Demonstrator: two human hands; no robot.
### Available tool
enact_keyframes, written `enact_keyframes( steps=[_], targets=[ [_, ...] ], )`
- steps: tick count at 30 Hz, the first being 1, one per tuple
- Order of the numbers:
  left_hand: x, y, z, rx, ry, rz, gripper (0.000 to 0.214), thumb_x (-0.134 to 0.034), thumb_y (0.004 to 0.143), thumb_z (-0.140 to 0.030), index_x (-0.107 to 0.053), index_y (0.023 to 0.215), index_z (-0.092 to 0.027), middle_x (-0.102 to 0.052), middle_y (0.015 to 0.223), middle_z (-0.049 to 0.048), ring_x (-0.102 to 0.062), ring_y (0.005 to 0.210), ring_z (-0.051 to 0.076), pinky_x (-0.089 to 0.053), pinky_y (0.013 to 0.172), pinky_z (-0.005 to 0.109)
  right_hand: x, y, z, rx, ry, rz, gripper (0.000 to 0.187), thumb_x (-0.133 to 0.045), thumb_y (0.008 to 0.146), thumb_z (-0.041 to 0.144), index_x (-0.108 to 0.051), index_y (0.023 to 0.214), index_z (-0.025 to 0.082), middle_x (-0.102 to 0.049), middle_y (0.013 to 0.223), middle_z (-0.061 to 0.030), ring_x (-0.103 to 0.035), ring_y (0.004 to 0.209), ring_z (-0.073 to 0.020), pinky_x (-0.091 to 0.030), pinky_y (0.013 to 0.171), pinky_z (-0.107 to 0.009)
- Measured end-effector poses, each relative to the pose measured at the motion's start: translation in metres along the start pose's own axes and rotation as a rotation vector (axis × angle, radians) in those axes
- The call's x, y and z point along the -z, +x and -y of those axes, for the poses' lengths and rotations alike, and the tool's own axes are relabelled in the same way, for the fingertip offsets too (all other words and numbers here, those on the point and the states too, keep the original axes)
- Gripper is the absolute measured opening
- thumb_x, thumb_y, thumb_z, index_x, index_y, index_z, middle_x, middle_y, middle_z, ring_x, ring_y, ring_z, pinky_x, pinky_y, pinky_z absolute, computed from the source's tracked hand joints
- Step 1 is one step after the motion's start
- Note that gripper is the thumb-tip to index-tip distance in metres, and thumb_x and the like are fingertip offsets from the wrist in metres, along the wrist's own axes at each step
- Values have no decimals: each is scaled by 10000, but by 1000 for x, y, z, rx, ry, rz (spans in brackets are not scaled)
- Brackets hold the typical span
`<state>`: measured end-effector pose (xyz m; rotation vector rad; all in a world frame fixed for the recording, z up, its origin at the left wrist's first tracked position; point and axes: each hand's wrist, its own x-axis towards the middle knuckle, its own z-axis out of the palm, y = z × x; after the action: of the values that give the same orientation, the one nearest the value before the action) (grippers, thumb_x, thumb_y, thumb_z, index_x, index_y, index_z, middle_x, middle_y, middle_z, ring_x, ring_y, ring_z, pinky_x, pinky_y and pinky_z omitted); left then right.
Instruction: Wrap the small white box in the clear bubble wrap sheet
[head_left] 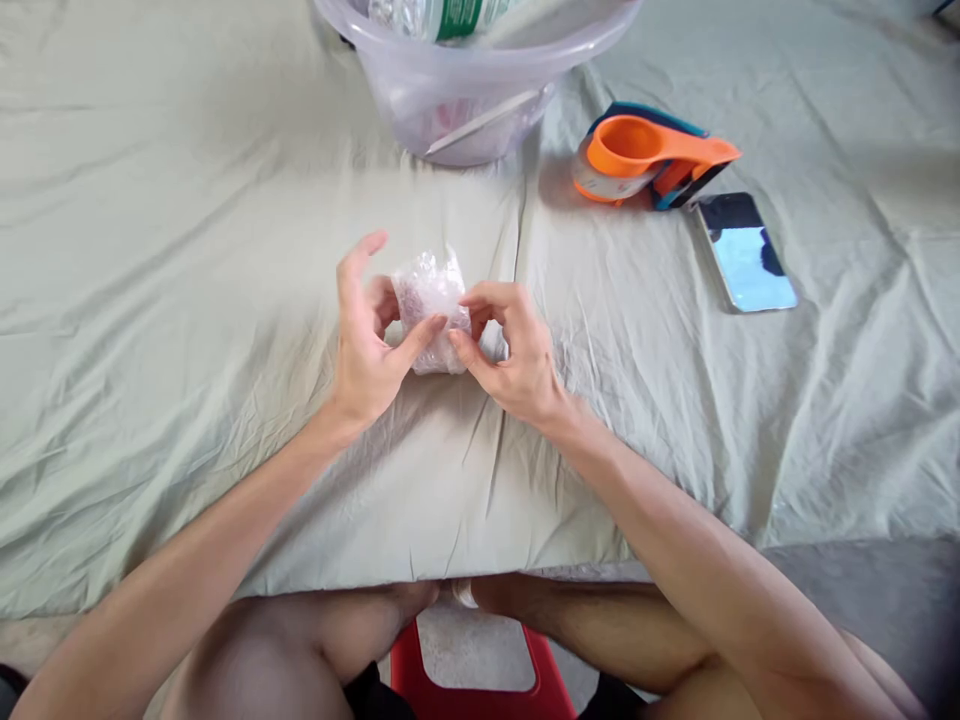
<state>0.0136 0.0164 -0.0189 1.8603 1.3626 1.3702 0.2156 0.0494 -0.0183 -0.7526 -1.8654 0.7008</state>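
- Head view: a small bundle (431, 305) of crinkly, translucent bubble wrap, roughly blocky, sits between both hands just above a sheet (187, 300).
- Left hand (367, 335) cups its side, thumb pressed on the front, index finger raised; right hand (510, 350) pinches the other edge with curled fingers. Each grip is closed on it.
- Pale green, wrinkled sheet covers the surface; beyond lie a clear plastic tub (472, 90), an orange tape dispenser (649, 155) and a glossy phone (745, 252).

A bed covered with a wrinkled pale green sheet (187, 300) carries everything. On it stand a clear plastic tub (480, 95) at the far edge, an orange tape dispenser (645, 155) to its right, and a phone (746, 252) lying flat just beside the dispenser.
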Motion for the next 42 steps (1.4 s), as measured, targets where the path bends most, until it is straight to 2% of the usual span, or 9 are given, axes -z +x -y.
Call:
enact_keyframes(
  steps=[4,7,12,20,26,30,33,38,42],
  targets=[
    [-3,-2,1,-102,40,-178,502,-745,1089,-652,-503,1395,-337,-612,1439,108,-748,1207,248,-687,821,382,-1,0,1,111,-69,51,162,-548,1176,306,-640,1309,313,-705,1083,-11,-659,818,-168,-645,830,-392],
    [-3,-3,3,-142,176,-180,383,-723,1115,-622,-571,1170,-275,-623,1368,95,-719,1250,241,-663,762,326,-2,-1,1,74,-68,30,93,-551,1169,339,-587,1245,301,-675,1069,-21,-663,837,-192,-643,823,-415],
    [1,-4,-3,-126,206,-174,300,-746,1123,-532,-740,1056,-239,-646,1489,106,-786,1105,203,-719,830,367,0,-2,1,61,-53,66,87,-531,1181,355,-524,1104,313,-633,1012,-14,-623,804,-195,-611,736,-392],
    [6,-7,-2,-167,255,-104,328,-636,1182,-509,-865,1192,-273,-721,1488,89,-808,990,188,-728,875,382,6,-2,-3,124,-166,89,169,-565,1183,374,-658,1294,289,-710,1149,-59,-683,911,-214,-652,894,-445],
    [6,-8,-4,-288,412,-89,322,-582,1215,-400,-856,1221,-231,-824,1420,89,-767,1381,281,-705,1073,436,11,-2,-7,167,-296,80,230,-627,1151,429,-709,1301,276,-715,1521,-143,-747,1186,-289,-624,1049,-547],
    [14,-8,-6,-225,365,57,383,-511,1238,-440,-819,1321,-229,-888,1289,79,-862,1171,237,-708,1016,379,12,-1,-7,89,-256,143,278,-600,1166,473,-758,1227,252,-867,1221,-108,-782,1129,-302,-610,1028,-525],
    [19,-11,-8,-210,343,147,459,-466,1242,-499,-746,1447,-200,-860,1363,126,-858,1181,256,-706,990,379,12,-1,-6,28,-216,160,324,-595,1166,523,-768,1194,251,-877,1146,-92,-790,1071,-289,-609,1038,-512],
    [20,-15,-3,-301,421,230,753,-743,1108,-558,-507,1728,-203,-788,1457,182,-813,1275,340,-700,1067,489,13,-1,-3,-26,-178,189,331,-563,1182,535,-715,1276,256,-857,1207,-92,-795,1106,-279,-623,1080,-507],
    [18,-17,7,-211,395,204,1015,-950,963,-459,-407,1801,-275,-806,1422,133,-825,1244,317,-710,1036,452,15,-1,1,-2,-126,253,389,-473,1222,538,-659,1422,261,-827,1364,-111,-783,1242,-280,-610,1147,-513]
  ],
)
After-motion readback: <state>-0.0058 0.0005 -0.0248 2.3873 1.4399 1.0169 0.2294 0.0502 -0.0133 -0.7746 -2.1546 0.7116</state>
